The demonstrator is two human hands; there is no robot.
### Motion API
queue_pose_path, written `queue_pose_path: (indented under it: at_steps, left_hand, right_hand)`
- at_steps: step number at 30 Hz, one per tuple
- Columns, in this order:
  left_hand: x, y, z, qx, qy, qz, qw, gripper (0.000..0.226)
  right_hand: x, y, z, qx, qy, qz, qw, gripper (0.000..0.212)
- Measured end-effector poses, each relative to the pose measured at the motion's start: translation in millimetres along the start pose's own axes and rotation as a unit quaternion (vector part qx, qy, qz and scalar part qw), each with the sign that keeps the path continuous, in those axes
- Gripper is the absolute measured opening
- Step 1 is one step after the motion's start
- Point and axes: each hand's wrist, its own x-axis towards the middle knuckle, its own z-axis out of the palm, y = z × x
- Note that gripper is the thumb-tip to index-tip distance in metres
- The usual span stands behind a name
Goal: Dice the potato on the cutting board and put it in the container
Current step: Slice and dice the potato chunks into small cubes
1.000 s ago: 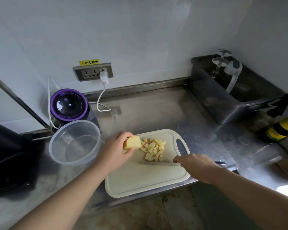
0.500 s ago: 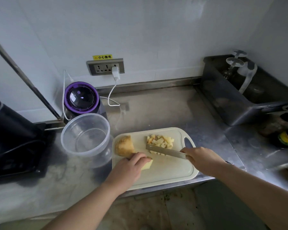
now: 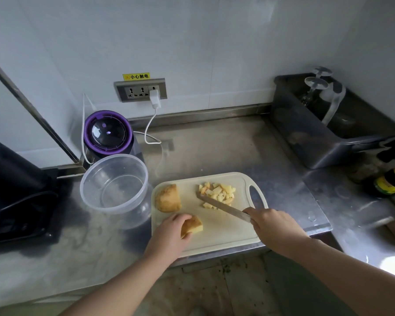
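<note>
A cream cutting board (image 3: 217,233) lies on the steel counter. On its near left my left hand (image 3: 169,236) holds a potato chunk (image 3: 193,225) down. A larger potato half (image 3: 168,198) lies cut side down at the board's far left. A pile of potato dice (image 3: 218,193) sits at the far right. My right hand (image 3: 274,226) grips a knife (image 3: 224,207) whose blade points left, its tip against the pile. A clear round container (image 3: 114,181) stands empty just left of the board.
A purple-rimmed appliance (image 3: 107,133) stands behind the container, with a white cable to the wall socket (image 3: 140,90). A dark bin (image 3: 324,131) with glasses sits at the back right. Bottles (image 3: 390,181) stand at the right. A black appliance (image 3: 12,192) fills the left edge.
My left hand carried the potato chunk from the dice pile down to the board's near left. The knife blade lifted and swung up toward the dice. The camera view shifted.
</note>
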Motion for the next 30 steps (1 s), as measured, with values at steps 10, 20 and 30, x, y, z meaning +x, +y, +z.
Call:
queue_pose_path:
  at_steps: [10,20,30]
  left_hand:
    - [12.5,31.0,16.7,-0.111,0.063,-0.092,0.988,0.036]
    - [19.1,26.9,13.7,-0.195,0.037,-0.123,0.972,0.03]
    - [19.0,28.2,11.7,-0.192,0.027,-0.12,0.974,0.03]
  right_hand:
    - [-11.9,-33.5,-6.7,0.058,-0.04,0.017,0.997,0.042]
    - [-12.3,-41.6,-6.0,0.03,-0.05,0.003,0.998,0.05]
    - [-12.4,-41.4,-10.0,0.035,-0.054,0.003,0.998,0.05]
